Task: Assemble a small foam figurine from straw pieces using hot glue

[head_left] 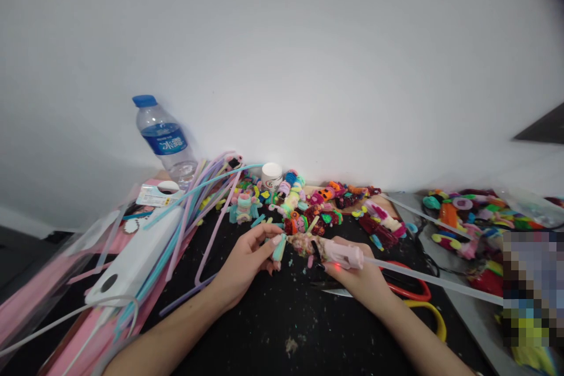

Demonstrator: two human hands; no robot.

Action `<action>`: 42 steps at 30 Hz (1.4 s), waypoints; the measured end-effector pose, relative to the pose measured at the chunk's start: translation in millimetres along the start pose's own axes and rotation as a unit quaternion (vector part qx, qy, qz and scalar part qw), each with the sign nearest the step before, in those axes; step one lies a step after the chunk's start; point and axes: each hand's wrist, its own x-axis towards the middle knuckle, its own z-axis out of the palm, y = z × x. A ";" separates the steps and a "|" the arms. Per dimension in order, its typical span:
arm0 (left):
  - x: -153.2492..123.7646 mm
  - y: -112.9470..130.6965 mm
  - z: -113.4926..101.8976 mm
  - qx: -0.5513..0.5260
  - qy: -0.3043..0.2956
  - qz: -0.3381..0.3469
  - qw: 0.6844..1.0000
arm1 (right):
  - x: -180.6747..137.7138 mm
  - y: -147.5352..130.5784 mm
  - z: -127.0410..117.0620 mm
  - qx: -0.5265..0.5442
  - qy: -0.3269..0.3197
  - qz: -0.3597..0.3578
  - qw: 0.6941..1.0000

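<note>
My left hand [251, 249] is closed on a small fuzzy pipe-cleaner piece [279, 248], teal and pale with a pinkish lower end. My right hand [359, 276] grips a pink hot glue gun [346, 254] with a red light glowing on its side. Its crusted nozzle [303, 244] points left, close to the piece. Out of the gun's back runs a long translucent glue stick [432, 278]. Under my right hand lie scissors [412, 291] with red handles, partly hidden by the wrist. A yellow handle [436, 317] shows beside them.
Colourful pipe-cleaner figures [304, 220] crowd the back of the black work surface [299, 335], near a paper cup [272, 176]. Loose pastel pipe cleaners [194, 205], a white power strip [141, 252] and a water bottle [165, 141] stand left. More fuzzy figures [467, 211] lie right.
</note>
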 end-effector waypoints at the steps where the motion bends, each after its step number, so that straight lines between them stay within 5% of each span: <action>1: -0.1 0.0 0.1 0.000 0.000 -0.001 1.000 | 0.0 0.0 0.0 0.000 0.005 0.000 1.000; 22: -0.1 1.5 1.4 -0.002 0.021 -0.001 1.000 | -3.4 2.8 0.5 0.040 -0.085 0.010 0.996; 35: -0.3 0.9 1.3 -0.002 0.015 -0.001 1.000 | -1.9 1.5 -0.6 0.012 0.023 0.013 1.000; 42: 1.5 3.9 -0.2 -0.029 0.034 0.007 0.999 | -0.7 6.4 -5.3 -0.069 0.173 0.032 0.982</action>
